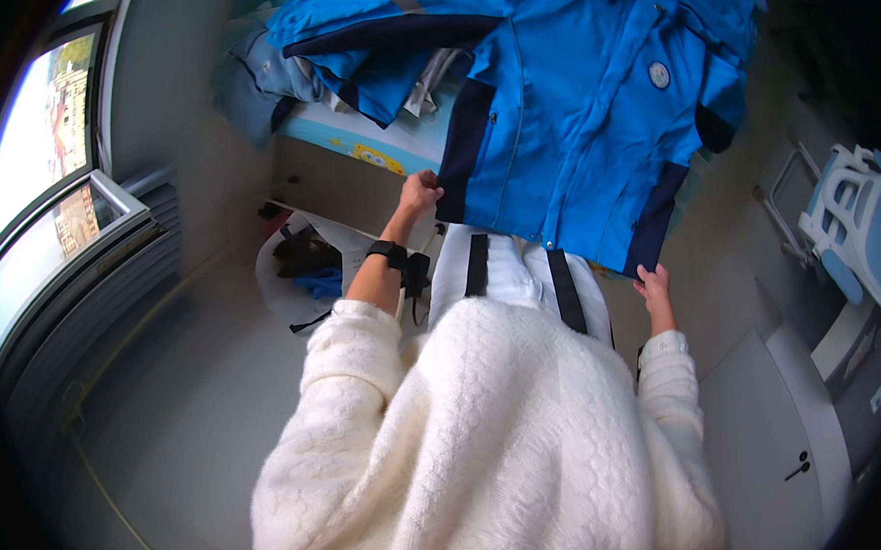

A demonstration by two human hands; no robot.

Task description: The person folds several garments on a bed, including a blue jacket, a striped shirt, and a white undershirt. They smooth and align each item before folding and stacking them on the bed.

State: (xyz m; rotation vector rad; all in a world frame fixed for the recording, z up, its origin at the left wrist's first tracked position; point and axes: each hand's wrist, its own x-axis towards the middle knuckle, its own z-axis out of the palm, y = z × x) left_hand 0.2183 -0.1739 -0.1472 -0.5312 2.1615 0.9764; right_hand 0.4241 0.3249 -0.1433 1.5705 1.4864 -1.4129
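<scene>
A bright blue jacket with navy side panels and a small round badge on its chest lies spread over the bed. Its hem hangs toward me past the bed's near edge. My left hand is closed on the left corner of the hem, at a navy panel. At the opposite corner, my right hand pinches the navy edge, fingers partly hidden by the cloth. One blue sleeve stretches out to the far left, over a light blue bed cover with a yellow cartoon figure.
Grey-blue clothing lies at the bed's left end. Below it stands a white bag with dark and blue things inside. An open window is at left. At right are a white-and-blue folding chair and a pale cabinet door.
</scene>
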